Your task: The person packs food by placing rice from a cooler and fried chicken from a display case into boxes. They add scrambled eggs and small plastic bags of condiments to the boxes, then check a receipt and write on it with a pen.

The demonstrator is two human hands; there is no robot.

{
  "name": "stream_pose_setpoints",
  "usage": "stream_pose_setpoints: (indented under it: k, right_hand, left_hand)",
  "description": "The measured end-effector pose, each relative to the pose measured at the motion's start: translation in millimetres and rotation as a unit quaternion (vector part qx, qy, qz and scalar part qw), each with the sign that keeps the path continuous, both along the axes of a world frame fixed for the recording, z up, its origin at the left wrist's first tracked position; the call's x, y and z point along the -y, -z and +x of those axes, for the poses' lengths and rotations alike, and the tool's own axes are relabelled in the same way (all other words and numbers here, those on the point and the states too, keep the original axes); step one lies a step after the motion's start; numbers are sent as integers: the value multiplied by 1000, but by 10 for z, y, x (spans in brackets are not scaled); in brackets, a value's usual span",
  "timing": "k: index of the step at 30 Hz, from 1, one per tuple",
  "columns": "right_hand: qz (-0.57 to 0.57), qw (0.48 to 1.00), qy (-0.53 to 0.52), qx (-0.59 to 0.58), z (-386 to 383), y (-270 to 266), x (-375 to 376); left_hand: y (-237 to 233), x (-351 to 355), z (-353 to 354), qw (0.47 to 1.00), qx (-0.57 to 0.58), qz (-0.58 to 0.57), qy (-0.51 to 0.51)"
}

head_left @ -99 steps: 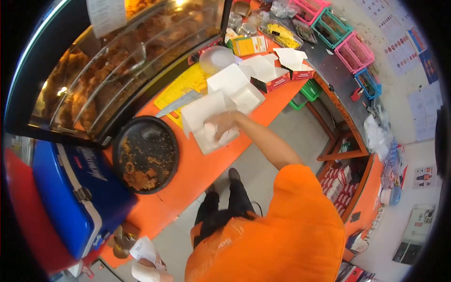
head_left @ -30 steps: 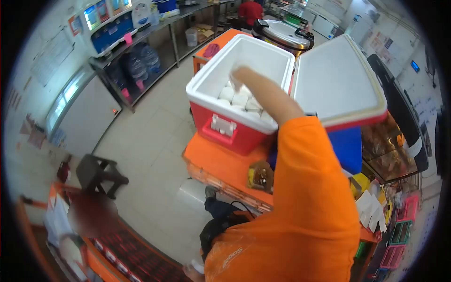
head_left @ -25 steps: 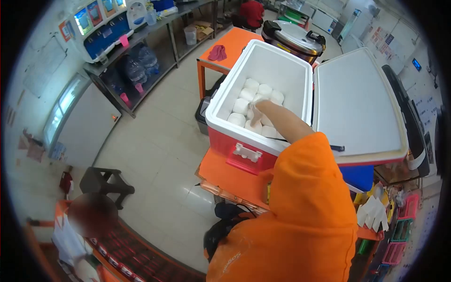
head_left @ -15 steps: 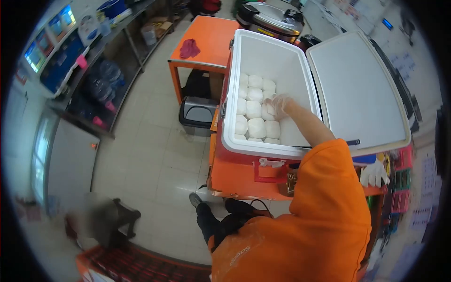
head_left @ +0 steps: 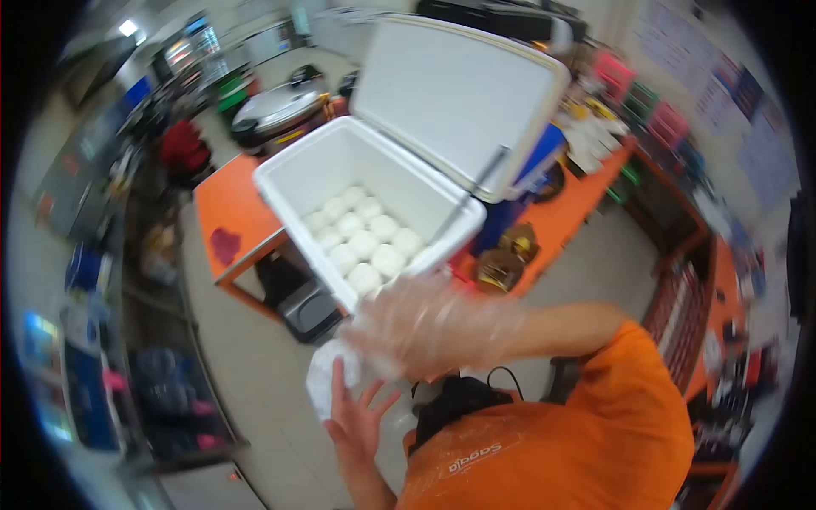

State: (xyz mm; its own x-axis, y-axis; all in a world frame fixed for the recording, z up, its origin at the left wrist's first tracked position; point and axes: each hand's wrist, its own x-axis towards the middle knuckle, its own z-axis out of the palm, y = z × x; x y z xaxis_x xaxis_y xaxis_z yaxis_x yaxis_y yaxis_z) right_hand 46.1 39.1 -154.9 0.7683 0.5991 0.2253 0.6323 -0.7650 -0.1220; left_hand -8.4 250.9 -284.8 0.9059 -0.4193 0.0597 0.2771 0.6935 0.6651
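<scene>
A small, rounded white bundle (head_left: 320, 381) was at the lower left of the frame's centre, below a white-lined rectangular cooler (head_left: 399, 170) holding rounded white pieces (head_left: 364, 245). The person's right hand, in a clear plastic glove (head_left: 425, 327), reached its upper edge; blur hid whether those fingers gripped it. The bare left hand (head_left: 361, 425) was spread wide, one finger overlapping the bundle. A loose or slippery hold could have dropped it onto the pale tiled floor (head_left: 255, 382). Its long axis slanted from upper right to lower left, with no clear front end.
</scene>
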Motion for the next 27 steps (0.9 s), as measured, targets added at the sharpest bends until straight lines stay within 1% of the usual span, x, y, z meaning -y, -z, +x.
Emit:
stream_pose_setpoints:
  k: [1, 2, 3, 4, 5, 7, 8, 9, 10, 11, 12, 13, 14, 15, 17, 18, 19, 20, 21, 22, 23, 24, 25, 26, 27]
  right_hand:
    - [59, 998, -14, 10, -207, 205, -128]
    - [60, 998, 3, -17, -380, 399, -311]
    - [58, 998, 14, -36, -439, 478, -388]
    - [63, 997, 33, -23, -413, 501, -261]
    - [94, 990, 103, -21, -385, 432, -7]
    - [162, 958, 235, -32, -340, 254, 597]
    - [157, 913, 345, 149, -214, 162, 956]
    - [171, 822, 455, 298, -91, 74, 1311]
    - [284, 753, 483, 345, -65, -286, 1652]
    - [304, 655, 579, 380, 378, -91, 2273]
    - [452, 697, 485, 274, 766, 9, 2694]
    - [579, 710, 367, 158, 1047, 42, 2928]
    - [572, 680, 412, 201, 1159, 100, 2928]
    - [560, 648, 453, 246, 1217, 84, 2883]
    - [498, 681, 479, 243, 1110, 36, 2523]
    - [455, 723, 414, 316, 1217, 147, 2401]
    - [438, 794, 371, 199, 815, -226, 2041]
    - [330, 861, 268, 279, 923, -158, 1935]
    - [274, 905, 182, 271, 856, -210, 1794]
    - [15, 868, 290, 404, 947, 80, 1605]
    - [139, 931, 143, 305, 899, 40, 1554]
    - [117, 907, 131, 382, 898, 189, 1488]
    - [130, 918, 95, 362, 697, 180, 1561]
    - [155, 922, 56, 352, 691, 295, 1596]
    - [184, 927, 35, 326, 525, 404, 1771]
  left_hand:
    - [-16, 157, -38, 999, -3, 8, 31]
    - [13, 228, -76, 995, -90, 37, -7]
    - [63, 288, -35, 983, -166, 65, -52]
    - [184, 294, 37, 984, -178, 17, -22]
    - [327, 282, 59, 986, -165, 28, -3]
    - [565, 91, -36, 984, -154, 71, 61]
    - [580, 2, -74, 983, -149, 76, 75]
    - [587, -5, -107, 981, -147, 60, 113]
    - [593, -41, -190, 977, -150, 48, 146]
    - [571, -111, -313, 976, -152, 49, 146]
    - [545, -118, -396, 978, -142, 93, 122]
    - [547, -117, -433, 978, -128, 135, 97]
    - [633, -212, -482, 974, -107, 161, 119]
    - [729, -186, -487, 969, -84, 182, 142]
    - [772, 108, -499, 971, -90, 168, 141]
    - [781, 261, -504, 970, -101, 163, 147]
    - [789, 405, -512, 967, -114, 163, 158]
    - [792, 525, -540, 961, -132, 170, 173]
    - [774, 675, -563, 953, -154, 177, 190]
    - [830, 890, -523, 942, -145, 217, 212]
    - [886, 1224, -479, 936, -120, 237, 233]
    - [943, 1554, -438, 928, -94, 257, 252]
    - [928, 1924, -445, 926, -49, 261, 268]
    - [860, 2189, -532, 921, -53, 274, 272]
    - [818, 2586, -596, 934, -39, 255, 246]
